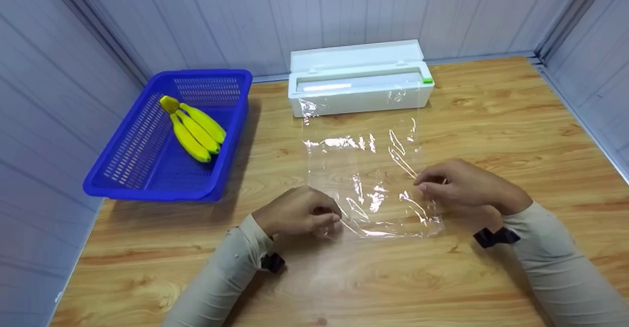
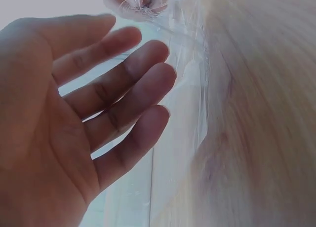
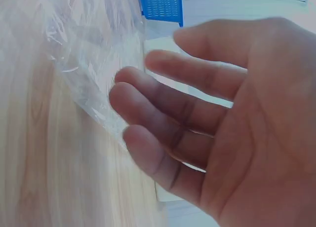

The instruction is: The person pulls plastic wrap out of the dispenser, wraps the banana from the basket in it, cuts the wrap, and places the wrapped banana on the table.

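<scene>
A sheet of clear plastic wrap (image 1: 376,199) runs from a white dispenser box (image 1: 363,100) toward the person and lies over the wooden table. At its near left edge is my left hand (image 1: 300,211). In the left wrist view that hand (image 2: 108,103) has loosely bent, spread fingers and nothing between thumb and fingers. My right hand (image 1: 459,183) hovers by the wrap's right edge. Its fingers (image 3: 163,101) are relaxed too, with no film pinched between them; the wrap (image 3: 84,64) lies beyond the fingertips in the right wrist view.
At the left stands a blue plastic basket (image 1: 93,184) holding a bunch of yellow bananas (image 1: 196,131). The box's lid (image 1: 356,56) is raised against the back, and a green slider (image 1: 427,80) sits at its right end. Corrugated wall panels (image 1: 344,12) enclose the table.
</scene>
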`<action>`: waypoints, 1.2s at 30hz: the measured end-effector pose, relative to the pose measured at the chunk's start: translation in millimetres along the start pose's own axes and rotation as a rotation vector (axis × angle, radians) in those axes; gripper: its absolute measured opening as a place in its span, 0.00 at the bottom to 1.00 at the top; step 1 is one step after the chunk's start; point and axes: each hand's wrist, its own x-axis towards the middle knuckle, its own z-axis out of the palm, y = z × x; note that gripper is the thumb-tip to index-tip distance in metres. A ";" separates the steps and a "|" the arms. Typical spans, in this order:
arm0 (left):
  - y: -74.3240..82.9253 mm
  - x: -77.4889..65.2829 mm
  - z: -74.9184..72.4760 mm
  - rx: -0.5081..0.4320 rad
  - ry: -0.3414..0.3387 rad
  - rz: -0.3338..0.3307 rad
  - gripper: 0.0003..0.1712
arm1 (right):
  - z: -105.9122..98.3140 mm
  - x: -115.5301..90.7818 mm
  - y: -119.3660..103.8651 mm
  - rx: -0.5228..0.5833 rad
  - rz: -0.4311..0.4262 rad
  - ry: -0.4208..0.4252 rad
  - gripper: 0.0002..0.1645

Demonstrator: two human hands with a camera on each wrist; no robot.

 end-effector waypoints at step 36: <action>-12.8 -1.5 1.0 0.066 0.110 -0.071 0.10 | -30.0 55.8 50.7 0.009 0.117 0.455 0.16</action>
